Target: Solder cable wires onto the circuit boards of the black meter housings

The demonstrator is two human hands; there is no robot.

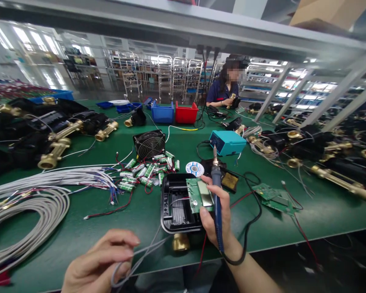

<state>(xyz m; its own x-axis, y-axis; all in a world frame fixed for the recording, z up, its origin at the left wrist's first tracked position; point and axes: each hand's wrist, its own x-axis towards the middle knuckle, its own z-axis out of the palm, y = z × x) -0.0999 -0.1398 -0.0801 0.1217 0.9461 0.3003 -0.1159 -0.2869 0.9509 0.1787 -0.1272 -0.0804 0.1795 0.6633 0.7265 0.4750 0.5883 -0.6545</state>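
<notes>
My left hand [100, 260] is closed on a looped grey cable [142, 260] at the front edge of the bench, left of an open black meter housing [167, 221]. A brass fitting [181, 243] sticks out below the housing. Between thumb and fingers, my right hand [222, 228] grips a green circuit board [194, 199] with a small display, tilted over the housing's right side. The same hand also keeps a blue-handled soldering iron [216, 183], its tip pointing up and away. A thin wire runs from the board into the housing.
Batteries [146, 171] with leads, a fan [149, 144], a solder reel [194, 168] and a teal soldering station [228, 142] stand beyond the housing. Cable coils [27, 228] lie left, spare boards [277, 199] right. A person [222, 89] sits across the bench.
</notes>
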